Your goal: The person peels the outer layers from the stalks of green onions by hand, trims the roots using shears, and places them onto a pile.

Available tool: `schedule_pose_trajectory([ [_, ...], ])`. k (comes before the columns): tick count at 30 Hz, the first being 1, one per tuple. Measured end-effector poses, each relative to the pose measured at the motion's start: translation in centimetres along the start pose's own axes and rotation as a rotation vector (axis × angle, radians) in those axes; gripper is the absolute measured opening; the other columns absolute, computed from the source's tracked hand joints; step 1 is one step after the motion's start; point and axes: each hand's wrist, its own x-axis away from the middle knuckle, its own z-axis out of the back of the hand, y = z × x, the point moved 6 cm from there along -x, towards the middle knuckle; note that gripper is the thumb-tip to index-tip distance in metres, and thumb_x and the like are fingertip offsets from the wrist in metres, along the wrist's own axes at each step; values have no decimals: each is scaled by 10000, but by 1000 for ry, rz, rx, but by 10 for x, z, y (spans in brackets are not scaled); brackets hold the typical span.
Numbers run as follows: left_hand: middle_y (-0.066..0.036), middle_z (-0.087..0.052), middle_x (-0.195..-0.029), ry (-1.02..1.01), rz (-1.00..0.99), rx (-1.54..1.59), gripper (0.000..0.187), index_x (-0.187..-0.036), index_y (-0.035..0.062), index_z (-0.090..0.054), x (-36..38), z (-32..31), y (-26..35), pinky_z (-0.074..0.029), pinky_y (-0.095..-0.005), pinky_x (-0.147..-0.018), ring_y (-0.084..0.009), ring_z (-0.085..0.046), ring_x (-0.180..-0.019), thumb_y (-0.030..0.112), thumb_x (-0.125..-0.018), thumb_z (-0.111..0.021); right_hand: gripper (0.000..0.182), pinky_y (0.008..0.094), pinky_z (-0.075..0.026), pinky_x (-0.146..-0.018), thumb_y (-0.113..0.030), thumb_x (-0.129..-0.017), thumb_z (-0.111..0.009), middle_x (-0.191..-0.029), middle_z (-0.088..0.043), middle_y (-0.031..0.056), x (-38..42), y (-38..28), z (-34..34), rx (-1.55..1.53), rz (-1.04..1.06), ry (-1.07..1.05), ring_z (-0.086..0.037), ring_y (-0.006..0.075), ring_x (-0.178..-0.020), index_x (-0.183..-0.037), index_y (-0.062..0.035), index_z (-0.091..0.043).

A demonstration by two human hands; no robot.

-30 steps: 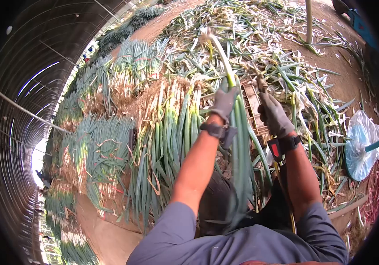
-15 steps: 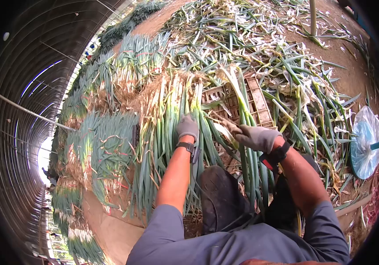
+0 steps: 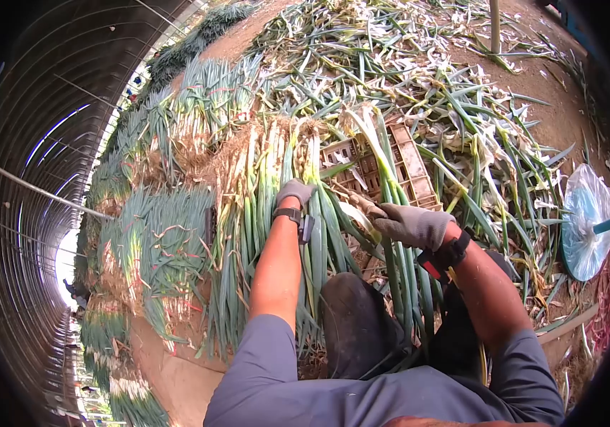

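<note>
My left hand (image 3: 296, 192), in a grey glove, has its fingers bent around green onion stalks in a laid-out row (image 3: 262, 213); its fingertips are mostly hidden among the leaves. On the right, my gloved right hand (image 3: 413, 225) is closed round the stalks of several green onions (image 3: 383, 164), whose roots point up and away from me and whose leaves hang down by my knee. Beneath them lies a brown plastic crate (image 3: 413, 167) on its side of the row.
Tied onion bundles (image 3: 170, 220) lie at the left. Loose leaves and trimmings (image 3: 461, 121) cover the ground ahead and right. A clear plastic bag (image 3: 590, 220) with something blue stands at the far right, near red strings (image 3: 607, 306). A pole (image 3: 495, 27) rises behind.
My left hand has moved slightly up and left along the row. My right hand stays in nearly the same place with the stalks. The whole view has shifted a little.
</note>
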Motion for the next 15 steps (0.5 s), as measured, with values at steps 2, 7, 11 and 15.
schedule_pose_trajectory([
  [2, -184, -675, -1348, -15, -50, 73, 708, -1310, 102, -695, -27, -10, -11, -538, -471, -1008, -356, -667, -1217, 577, -789, -758, 541, 371, -514, -798, -444, -1049, -542, -985, -659, 131, -3, 0, -5, 29, 23, -14, -625, 196, -889, -1322, 22, -557],
  [7, -214, -682, -1317, 85, -78, 71, 716, -1314, 38, -670, 14, 5, 7, -513, -427, -1040, -354, -656, -1222, 472, -768, -835, 611, 438, -508, -928, -491, -1011, -520, -1146, -686, 267, -4, -7, -9, 61, -93, -23, -669, 394, -1092, -1319, 34, -564],
  [11, -213, -689, -1300, 111, -122, 34, 719, -1330, 34, -646, 42, 32, 20, -523, -430, -1011, -360, -670, -1183, 475, -791, -827, 598, 437, -507, -912, -471, -1011, -538, -1125, -686, 259, -10, -17, -11, -54, -14, 54, -671, 376, -1056, -1330, 35, -558],
  [15, -185, -726, -1235, 38, -266, 311, 685, -1292, 1, -667, 25, 21, 10, -526, -392, -952, -287, -700, -1082, 458, -814, -845, 572, 424, -506, -906, -431, -1013, -551, -1116, -682, 244, -18, -18, -10, -141, 44, 78, -667, 350, -1023, -1345, 34, -549],
])
